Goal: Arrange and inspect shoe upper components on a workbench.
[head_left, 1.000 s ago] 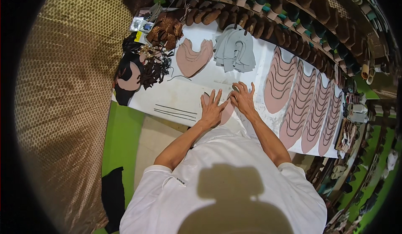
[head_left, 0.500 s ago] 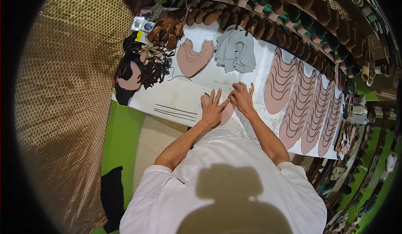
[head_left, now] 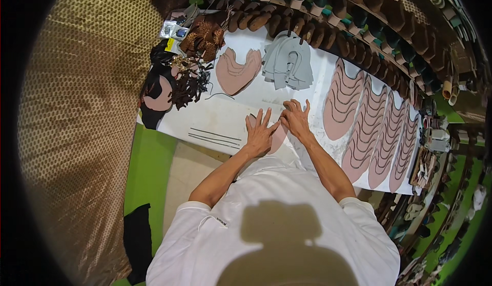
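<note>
A pale pink shoe-upper piece (head_left: 279, 138) lies on the white worktable in front of me, partly covered by my hands. My left hand (head_left: 260, 135) rests flat on it with fingers spread, its index finger reaching toward my right fingertips. At the piece's upper right edge, my right hand (head_left: 296, 120) has thumb and index finger pinched together, the other fingers raised. Whatever is in that pinch is too small to make out. Left of my left hand, several thin dark strips (head_left: 214, 137) lie side by side on a pale sheet.
Beyond my hands sit a stack of pink pieces (head_left: 239, 73) and grey pieces (head_left: 281, 71). Overlapping rows of dark-edged pink pieces (head_left: 363, 127) cover the right side. Dark scraps (head_left: 189, 83) heap at the left end. Shoe lasts (head_left: 307, 30) line the back.
Both hands keep almost the same place on the pink piece. The right fingers shift very slightly; nothing else visibly moves.
</note>
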The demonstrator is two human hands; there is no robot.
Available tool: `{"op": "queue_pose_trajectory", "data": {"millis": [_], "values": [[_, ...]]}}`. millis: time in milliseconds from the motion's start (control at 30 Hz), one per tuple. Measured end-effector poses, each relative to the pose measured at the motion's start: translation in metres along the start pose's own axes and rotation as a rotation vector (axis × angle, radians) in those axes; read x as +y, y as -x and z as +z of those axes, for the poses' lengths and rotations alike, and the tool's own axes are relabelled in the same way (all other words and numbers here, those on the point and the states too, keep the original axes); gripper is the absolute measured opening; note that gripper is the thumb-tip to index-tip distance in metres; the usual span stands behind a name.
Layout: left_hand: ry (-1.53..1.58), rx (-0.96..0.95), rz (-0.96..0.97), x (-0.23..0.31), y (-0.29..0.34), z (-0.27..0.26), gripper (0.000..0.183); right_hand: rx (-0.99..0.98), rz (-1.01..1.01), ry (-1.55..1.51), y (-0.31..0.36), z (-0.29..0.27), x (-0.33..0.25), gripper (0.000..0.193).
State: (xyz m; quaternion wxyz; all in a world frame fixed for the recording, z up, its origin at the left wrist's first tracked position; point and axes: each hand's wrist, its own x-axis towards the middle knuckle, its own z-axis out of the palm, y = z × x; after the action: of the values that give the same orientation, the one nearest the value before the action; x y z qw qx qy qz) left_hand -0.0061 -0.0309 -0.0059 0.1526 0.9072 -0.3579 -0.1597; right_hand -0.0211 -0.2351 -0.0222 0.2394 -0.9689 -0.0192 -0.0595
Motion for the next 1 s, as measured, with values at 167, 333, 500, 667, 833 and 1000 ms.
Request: {"op": "queue_pose_trajectory", "data": {"millis": [167, 333, 500, 667, 833, 1000], "values": [[0.016, 0.006, 0.0, 0.0, 0.0, -0.001, 0.065, -0.005, -0.002, 0.001, 0.0, 0.0, 0.002, 0.006], [0.01, 0.045, -0.01, 0.002, -0.002, -0.001, 0.066, -0.035, -0.003, 0.031, -0.001, 0.0, 0.002, 0.007], [-0.031, 0.032, -0.003, -0.002, -0.008, 0.002, 0.067, -0.012, 0.055, -0.046, 0.0, -0.002, 0.004, 0.01], [0.021, 0.004, -0.011, -0.004, -0.014, -0.001, 0.059, -0.034, 0.168, -0.065, 0.009, -0.003, 0.01, 0.018], [0.038, 0.039, 0.002, -0.005, -0.018, -0.001, 0.051, 0.059, 0.185, -0.077, 0.003, 0.005, 0.013, 0.02], [0.034, 0.084, 0.009, -0.005, -0.017, 0.001, 0.047, -0.036, 0.069, 0.021, -0.008, -0.001, 0.014, 0.02]]}}
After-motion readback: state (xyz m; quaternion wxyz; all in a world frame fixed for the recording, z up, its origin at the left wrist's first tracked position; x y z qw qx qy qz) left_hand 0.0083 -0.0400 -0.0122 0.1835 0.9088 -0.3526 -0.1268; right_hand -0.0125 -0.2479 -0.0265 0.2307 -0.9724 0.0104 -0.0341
